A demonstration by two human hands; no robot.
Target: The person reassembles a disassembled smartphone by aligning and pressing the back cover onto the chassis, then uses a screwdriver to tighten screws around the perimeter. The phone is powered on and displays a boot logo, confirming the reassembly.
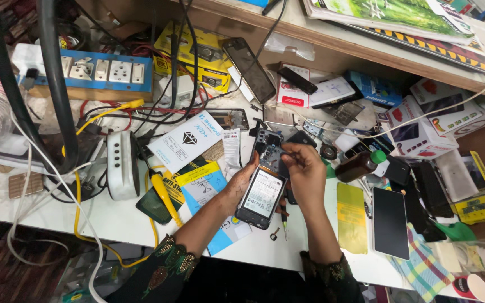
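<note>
An opened smartphone (261,191) lies back-up with its cover off, the white battery and circuit board showing. My left hand (241,178) grips its left edge. My right hand (303,168) rests along its right side, fingers pinched over the upper board near the camera area. Whether the fingertips hold a small part cannot be made out. A small screwdriver (283,217) lies on the white table (113,216) just below the phone.
A brown bottle with a green cap (360,165) lies right of my hands. A yellow film sheet (351,216) and a dark phone (390,222) lie further right. A blue socket strip (105,70), cables, a white device (120,164), packets and boxes crowd the table.
</note>
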